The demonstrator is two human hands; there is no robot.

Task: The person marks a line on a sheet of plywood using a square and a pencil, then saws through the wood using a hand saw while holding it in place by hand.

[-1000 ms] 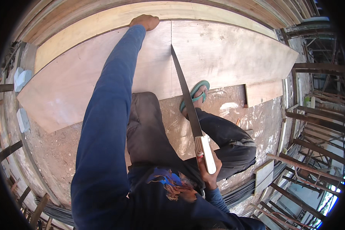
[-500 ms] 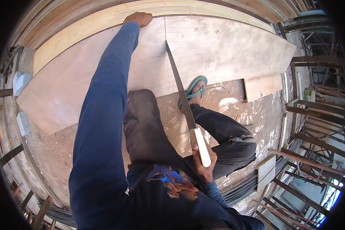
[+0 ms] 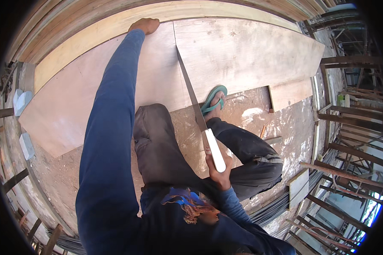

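Observation:
My right hand is wrapped round the white-sided handle of a handsaw. The saw's long blade slants away from me and meets a plywood sheet in a narrow cut. That slit runs from the far edge down to the blade, and a faint line continues along the sheet below it. Left of the cut, my left hand is closed over the sheet's far edge, its fingertips partly hidden. My foot in a green flip-flop rests at the sheet's near edge, right of the blade.
Long boards lie stacked beyond the sheet. A smaller wooden panel sits at its right. Pale blocks are on the left. Dark rods and a wooden frame stand along the right side.
My right hand has pushed the saw forward, so less blade shows between handle and cut. My left hand stays on the far edge. The whole view has shifted slightly.

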